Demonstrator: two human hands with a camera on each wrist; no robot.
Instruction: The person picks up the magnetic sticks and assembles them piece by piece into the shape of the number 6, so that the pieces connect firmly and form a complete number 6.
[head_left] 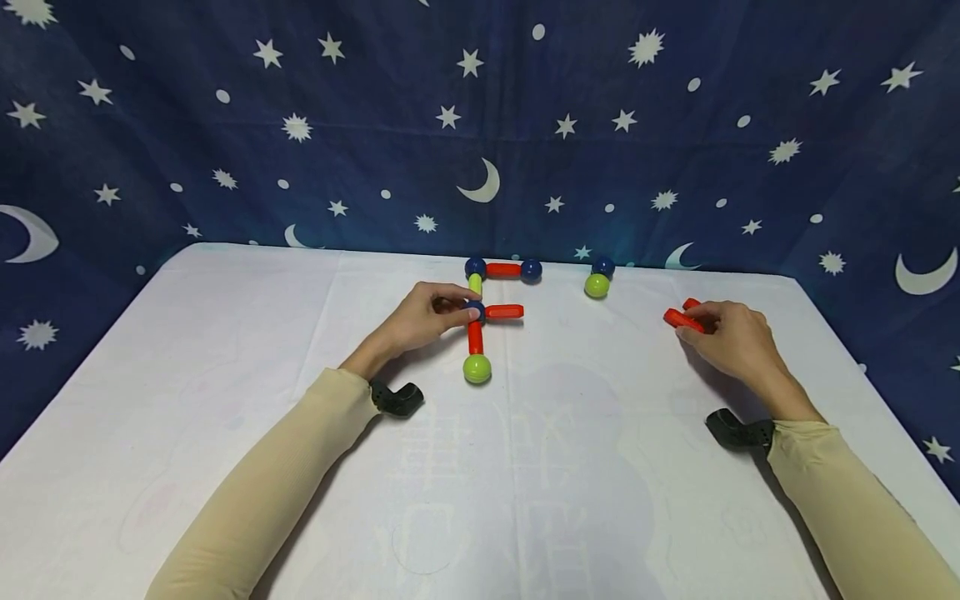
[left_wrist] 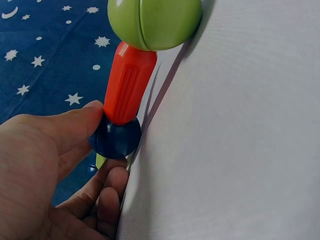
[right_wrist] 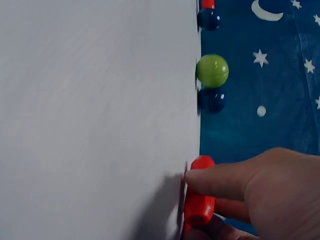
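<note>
My left hand (head_left: 420, 318) pinches a blue ball (left_wrist: 117, 140) in the middle of a joined stick-and-ball figure. From that ball a red stick (head_left: 476, 337) runs toward me to a green ball (head_left: 477, 369), and another red stick (head_left: 506, 311) points right with a bare end. A light green stick (head_left: 476, 285), partly behind the fingers, leads back to a second blue ball (head_left: 476, 267). At the right, my right hand (head_left: 735, 337) holds a red stick (right_wrist: 200, 200) between thumb and fingers, low over the table. A further red stick (head_left: 692, 305) shows just behind it, partly hidden.
At the figure's back, a red stick (head_left: 503, 270) links to a blue ball (head_left: 531, 270). A loose green ball (head_left: 597, 286) sits against a blue ball (head_left: 603, 267) between the hands. The white-covered table (head_left: 480, 500) ends at a dark starry curtain (head_left: 390, 108).
</note>
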